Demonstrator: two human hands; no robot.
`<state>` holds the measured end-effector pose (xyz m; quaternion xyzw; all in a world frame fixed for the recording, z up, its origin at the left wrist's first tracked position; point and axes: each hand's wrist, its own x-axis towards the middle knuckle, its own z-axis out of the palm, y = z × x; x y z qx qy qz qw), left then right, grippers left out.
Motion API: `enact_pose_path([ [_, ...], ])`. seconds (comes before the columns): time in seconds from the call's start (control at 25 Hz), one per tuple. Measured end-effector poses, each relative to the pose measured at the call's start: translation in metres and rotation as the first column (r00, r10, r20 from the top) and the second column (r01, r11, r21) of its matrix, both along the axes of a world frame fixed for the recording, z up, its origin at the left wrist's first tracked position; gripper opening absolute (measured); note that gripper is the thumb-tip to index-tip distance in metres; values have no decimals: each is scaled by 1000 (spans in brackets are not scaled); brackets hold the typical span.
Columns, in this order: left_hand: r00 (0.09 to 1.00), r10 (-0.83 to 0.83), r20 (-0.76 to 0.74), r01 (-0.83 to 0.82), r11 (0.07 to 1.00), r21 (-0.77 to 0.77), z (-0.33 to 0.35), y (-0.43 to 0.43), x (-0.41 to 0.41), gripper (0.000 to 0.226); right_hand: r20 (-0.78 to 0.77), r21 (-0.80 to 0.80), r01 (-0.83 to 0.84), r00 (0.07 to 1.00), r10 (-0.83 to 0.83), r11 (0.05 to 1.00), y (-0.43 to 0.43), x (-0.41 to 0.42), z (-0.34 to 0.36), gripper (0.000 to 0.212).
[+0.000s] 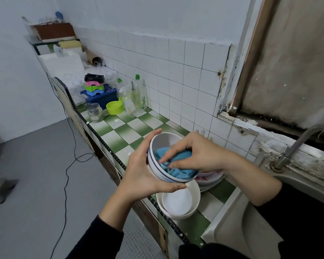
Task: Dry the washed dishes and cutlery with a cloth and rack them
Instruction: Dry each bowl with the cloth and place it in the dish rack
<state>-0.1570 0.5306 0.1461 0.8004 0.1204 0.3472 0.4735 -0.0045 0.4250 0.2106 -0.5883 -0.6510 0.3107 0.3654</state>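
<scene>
My left hand [142, 171] grips a white bowl [164, 142] with a blue rim stripe, tilted toward me above the counter edge. Inside it my right hand [196, 152] presses a bunched blue cloth [178, 171] against the bowl's wall, fingers curled round the cloth. Directly below stand two nested white bowls [178, 202] on the green-and-white checked counter [120, 131]. Behind my right wrist lies a stack of plates [210, 177] with a red pattern, mostly hidden.
A steel sink [232, 227] and tap [295, 144] are at the right. Farther back on the counter stand a glass jar [94, 112], a lime-green bowl [114, 107], detergent bottles [138, 94] and a blue crate [101, 98] with stacked plastic items. A black cable [67, 165] runs over the grey floor.
</scene>
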Motion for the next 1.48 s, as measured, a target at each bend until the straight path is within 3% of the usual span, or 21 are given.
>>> enact_pose_path([
  [0.08, 1000, 12, -17, -11, 999, 30, -4, 1, 0, 115, 367, -102, -163, 911, 190, 981, 3, 16, 7, 29],
  [0.16, 998, 13, -54, -12, 1000, 16, -6, -2, 3, 115, 750, -70, -239, 628, 209, 968, 15, 28, 7, 29],
  [0.2, 997, 5, -75, -4, 1000, 7, -7, -3, 6, 114, 856, 12, -302, 496, 147, 953, 21, 31, 5, 29],
  [0.24, 996, -4, -91, 4, 1000, 3, -8, -2, 8, 114, 907, 87, -365, 413, 78, 927, 25, 33, 2, 30],
  [0.32, 995, -12, -103, 12, 1000, 5, -10, 3, 10, 113, 926, 139, -463, 375, 51, 875, 30, 37, -4, 29],
  [0.4, 995, 3, -102, -3, 1000, 5, -14, 8, 10, 115, 912, 41, -463, 379, 155, 886, 32, 41, -11, 28],
  [0.48, 994, 30, -109, -31, 999, -8, -20, 8, 10, 115, 912, -155, -371, 302, 277, 916, 33, 39, -13, 28],
  [0.56, 993, 37, -111, -43, 998, -52, -25, 5, 12, 115, 938, -132, -392, 247, 243, 910, 34, 38, -12, 31],
  [0.64, 994, 38, -103, -45, 997, -66, -28, 4, 13, 114, 941, -9, -417, 303, 149, 909, 38, 37, -15, 33],
  [0.72, 994, 69, -85, -73, 997, -36, -27, 6, 11, 115, 848, -35, -342, 487, 209, 939, 36, 36, -17, 27],
  [0.84, 991, 112, -73, -108, 993, 56, -25, 6, 11, 118, 538, -246, -161, 798, 273, 956, 30, 36, -12, 22],
  [0.96, 991, 105, -84, -94, 987, 130, -26, 3, 15, 117, 116, -226, -39, 991, 67, 973, 24, 31, -22, 34],
  [1.0, 991, 102, -83, -89, 986, 139, -25, 5, 16, 117, 8, -184, 1, 1000, 1, 983, 22, 28, -27, 38],
  [1.08, 992, 101, -74, -90, 986, 140, -23, 10, 15, 116, -14, -121, 22, 1000, -24, 992, 20, 23, -30, 41],
  [1.16, 992, 113, -51, -106, 986, 130, -21, 13, 14, 116, 216, -105, -25, 975, 47, 994, 20, 29, -23, 37],
  [1.24, 992, 117, -43, -112, 987, 111, -21, 14, 17, 115, 613, -89, -63, 783, 105, 994, 24, 35, -15, 31],
  [1.28, 992, 114, -50, -108, 989, 103, -21, 14, 19, 115, 707, -95, -53, 699, 105, 994, 25, 36, -13, 30],
  [1.32, 993, 106, -55, -100, 990, 100, -21, 13, 22, 115, 707, -103, -31, 701, 95, 994, 23, 33, -12, 29],
  [1.36, 993, 99, -60, -93, 992, 91, -21, 12, 24, 115, 637, -107, -4, 768, 71, 994, 21, 28, -12, 27],
  [1.44, 994, 84, -67, -82, 996, 30, -20, 5, 27, 116, 339, -94, 106, 938, -68, 990, 16, 17, -17, 25],
  [1.48, 996, 68, -63, -69, 997, -20, -20, 1, 29, 117, 167, -71, 213, 966, -199, 975, 16, 13, -23, 26],
])
